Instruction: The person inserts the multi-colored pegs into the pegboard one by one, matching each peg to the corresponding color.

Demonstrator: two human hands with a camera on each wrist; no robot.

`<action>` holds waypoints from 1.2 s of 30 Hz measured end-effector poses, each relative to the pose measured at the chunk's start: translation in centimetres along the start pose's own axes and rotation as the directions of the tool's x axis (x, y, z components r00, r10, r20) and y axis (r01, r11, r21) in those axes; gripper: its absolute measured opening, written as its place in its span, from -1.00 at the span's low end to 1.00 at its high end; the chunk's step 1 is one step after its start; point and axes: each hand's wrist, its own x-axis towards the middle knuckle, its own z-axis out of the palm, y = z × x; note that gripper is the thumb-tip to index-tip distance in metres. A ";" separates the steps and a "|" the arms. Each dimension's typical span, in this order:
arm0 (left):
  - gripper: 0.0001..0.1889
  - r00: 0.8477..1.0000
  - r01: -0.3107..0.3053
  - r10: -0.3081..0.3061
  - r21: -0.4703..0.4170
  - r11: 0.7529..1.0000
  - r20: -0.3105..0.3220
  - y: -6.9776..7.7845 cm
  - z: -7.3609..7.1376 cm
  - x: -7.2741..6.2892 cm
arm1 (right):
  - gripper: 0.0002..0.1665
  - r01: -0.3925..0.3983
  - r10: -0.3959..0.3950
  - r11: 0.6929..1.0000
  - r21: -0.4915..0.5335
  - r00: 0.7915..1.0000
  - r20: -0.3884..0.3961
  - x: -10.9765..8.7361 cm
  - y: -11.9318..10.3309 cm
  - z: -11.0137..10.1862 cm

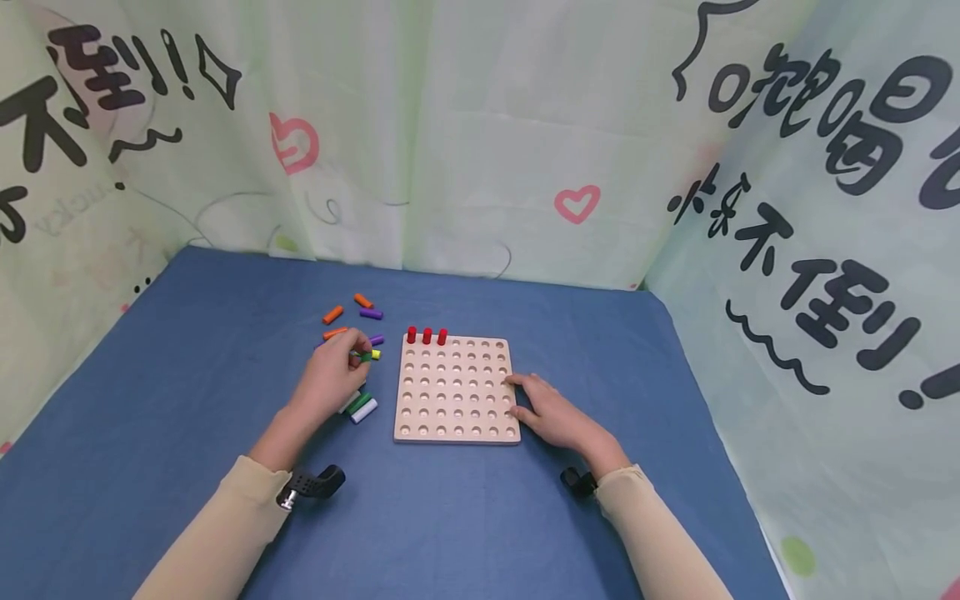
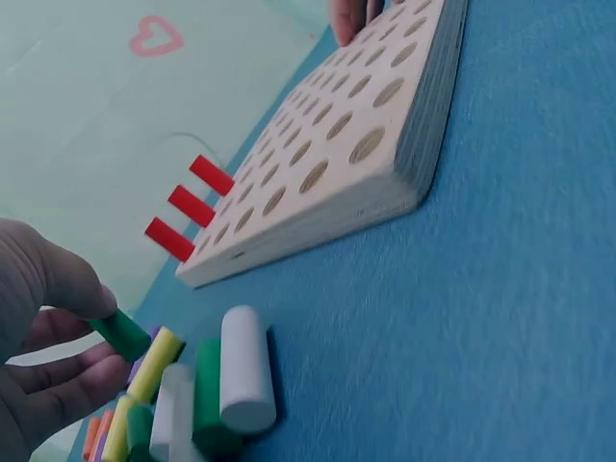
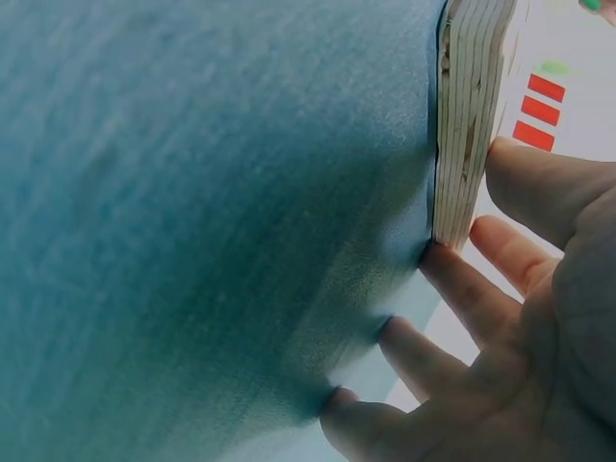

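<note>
Pinches a green peg (image 2: pixel 122 335) between the curled thumb and fingers of the left hand (image 1: pixel 335 367), left of centre in the head view. Has the holed board (image 1: pixel 449 404) near the middle of the frame, just right of that hand and not touching it. Reaches in with the left arm from the lower left, fingertips bent downward over the loose pegs. Touches the board's right edge with the right hand (image 1: pixel 553 411), its thumb and fingers spread apart and gripping nothing; brings that forearm in from the lower right. Shows three red pegs (image 1: pixel 427 336) upright in a row at the board's upper left. Beside the left hand, shows white pegs (image 1: pixel 364 411) lying below it, and orange pegs (image 1: pixel 333 315) and purple pegs (image 1: pixel 371 314) above it. Spreads a blue cloth (image 1: pixel 450 517) beneath everything, with a pale printed curtain (image 1: pixel 480 125) across the top.
</note>
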 end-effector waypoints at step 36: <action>-0.91 1.000 -0.019 0.016 -0.111 0.994 -0.022 2.6 4.4 3.9 | -0.32 0.002 -0.002 0.999 0.032 1.000 0.000 -0.2 0.2 0.2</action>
